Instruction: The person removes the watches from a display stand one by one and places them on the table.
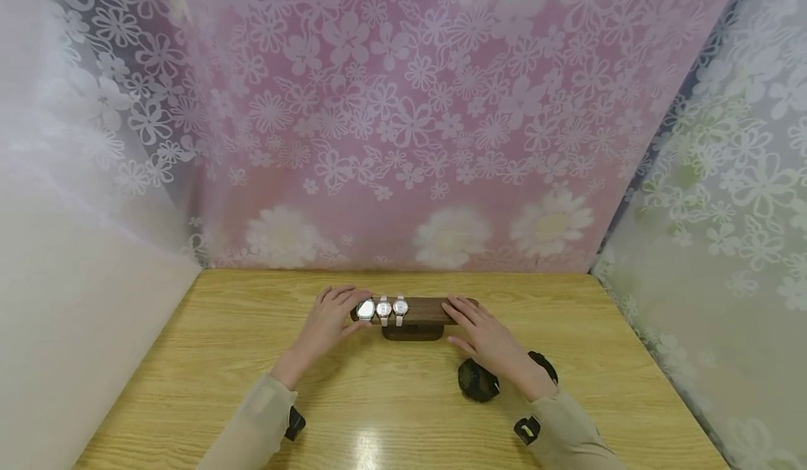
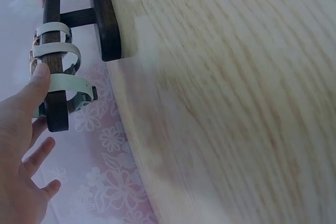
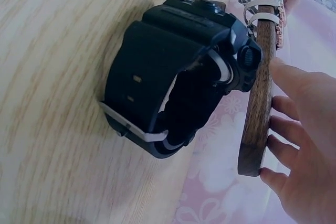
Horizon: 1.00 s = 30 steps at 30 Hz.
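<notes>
The counter is yellowish wood grain, with a bright glare at the near side. Behind it hangs a pink sheet printed with white flowers, 3 large pale daisies along its bottom. Pale flowered sheets flank it: the left one plainer toward the front, the right one greenish in places.

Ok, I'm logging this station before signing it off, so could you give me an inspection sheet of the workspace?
Surface: wood-grain table, with a bright glare spot toward the viewer.
Job's things: dark wooden stand bearing three light-strapped watches toward its left end; black watch on the table, off the stand.
Clutter: dark looped item, partly behind the right forearm; cannot tell what it is.
Hands: left hand has thumb and fingers either side of the leftmost watch; right hand rests its fingers on the stand's right end.
Cables: nothing seen.
Surroundings: pink floral sheet behind, pale sheets at both sides.
</notes>
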{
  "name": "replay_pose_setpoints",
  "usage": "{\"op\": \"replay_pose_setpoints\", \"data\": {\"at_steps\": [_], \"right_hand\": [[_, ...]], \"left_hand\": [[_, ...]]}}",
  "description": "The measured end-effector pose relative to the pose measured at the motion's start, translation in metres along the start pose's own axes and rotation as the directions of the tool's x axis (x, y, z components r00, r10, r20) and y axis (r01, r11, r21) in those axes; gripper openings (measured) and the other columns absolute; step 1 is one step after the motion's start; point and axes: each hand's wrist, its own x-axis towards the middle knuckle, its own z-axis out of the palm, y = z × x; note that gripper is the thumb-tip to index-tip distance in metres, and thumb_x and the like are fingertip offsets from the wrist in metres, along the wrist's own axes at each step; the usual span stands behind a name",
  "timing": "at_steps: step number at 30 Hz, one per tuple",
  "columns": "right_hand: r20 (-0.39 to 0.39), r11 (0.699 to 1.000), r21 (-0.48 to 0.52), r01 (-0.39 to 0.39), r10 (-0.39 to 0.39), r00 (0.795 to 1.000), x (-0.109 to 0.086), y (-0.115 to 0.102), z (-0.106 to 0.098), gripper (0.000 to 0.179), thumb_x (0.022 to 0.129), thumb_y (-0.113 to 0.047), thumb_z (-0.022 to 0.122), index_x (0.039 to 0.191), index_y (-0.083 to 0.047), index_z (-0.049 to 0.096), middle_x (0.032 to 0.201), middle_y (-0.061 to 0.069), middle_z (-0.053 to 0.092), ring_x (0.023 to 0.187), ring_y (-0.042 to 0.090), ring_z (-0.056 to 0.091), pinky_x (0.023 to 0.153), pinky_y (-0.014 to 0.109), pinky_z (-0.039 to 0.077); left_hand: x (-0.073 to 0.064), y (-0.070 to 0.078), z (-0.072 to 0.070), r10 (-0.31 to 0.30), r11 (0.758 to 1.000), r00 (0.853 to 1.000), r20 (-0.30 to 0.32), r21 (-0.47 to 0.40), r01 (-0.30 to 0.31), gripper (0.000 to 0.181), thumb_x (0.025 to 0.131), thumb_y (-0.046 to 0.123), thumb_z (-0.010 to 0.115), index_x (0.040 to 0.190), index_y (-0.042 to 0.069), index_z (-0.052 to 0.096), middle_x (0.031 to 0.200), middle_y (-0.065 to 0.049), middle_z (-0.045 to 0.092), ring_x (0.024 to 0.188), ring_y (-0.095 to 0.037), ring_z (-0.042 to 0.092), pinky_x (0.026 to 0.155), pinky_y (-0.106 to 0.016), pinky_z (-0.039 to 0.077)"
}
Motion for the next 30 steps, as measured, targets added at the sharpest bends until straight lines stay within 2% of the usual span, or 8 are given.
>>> {"op": "replay_pose_setpoints", "data": {"at_steps": [8,16,23,30], "right_hand": [[-0.002,1.0,0.012,-0.003,0.003,1.0,-0.0001,-0.0006,-0.002,0.067,0.096,-0.027,0.072,0.151,-0.001,0.045,0.157,0.021,0.041,0.143,0.041,0.04,0.115,0.06,0.036],[0.009,1.0,0.007,0.001,-0.001,1.0,-0.0015,0.0015,-0.003,0.068,0.095,-0.026,0.072,0.152,0.0,0.044,0.157,0.021,0.04,0.143,0.041,0.04,0.115,0.059,0.036],[-0.006,1.0,0.006,0.001,-0.001,1.0,-0.0015,0.0004,-0.002,0.068,0.095,-0.026,0.073,0.151,0.0,0.044,0.156,0.022,0.041,0.143,0.041,0.04,0.115,0.059,0.036],[-0.006,1.0,0.006,0.0,0.0,1.0,-0.0003,-0.0011,0.0007,0.069,0.094,-0.025,0.073,0.151,0.0,0.044,0.156,0.022,0.041,0.142,0.042,0.041,0.115,0.06,0.036]], "left_hand": [[0.0038,0.0033,-0.0025,-0.007,1.0,1.0,0.021,0.02,0.006,0.065,0.084,0.035,0.084,0.14,0.014,0.059,0.137,-0.011,0.063,0.131,-0.037,0.053,0.116,-0.064,0.032],[0.0052,0.0029,-0.0023,-0.043,0.998,0.997,0.058,-0.031,0.045,0.063,0.085,0.03,0.084,0.141,0.015,0.059,0.139,-0.009,0.063,0.133,-0.036,0.052,0.116,-0.063,0.031],[0.0084,0.0065,-0.0035,-0.037,0.998,0.998,0.057,-0.053,0.04,0.065,0.082,0.029,0.086,0.139,0.01,0.06,0.137,-0.015,0.063,0.131,-0.041,0.052,0.114,-0.067,0.032],[0.007,0.0042,-0.0047,-0.04,0.999,0.998,0.058,-0.019,0.041,0.061,0.081,0.03,0.087,0.135,0.014,0.064,0.134,-0.01,0.066,0.13,-0.036,0.054,0.115,-0.065,0.032]]}}
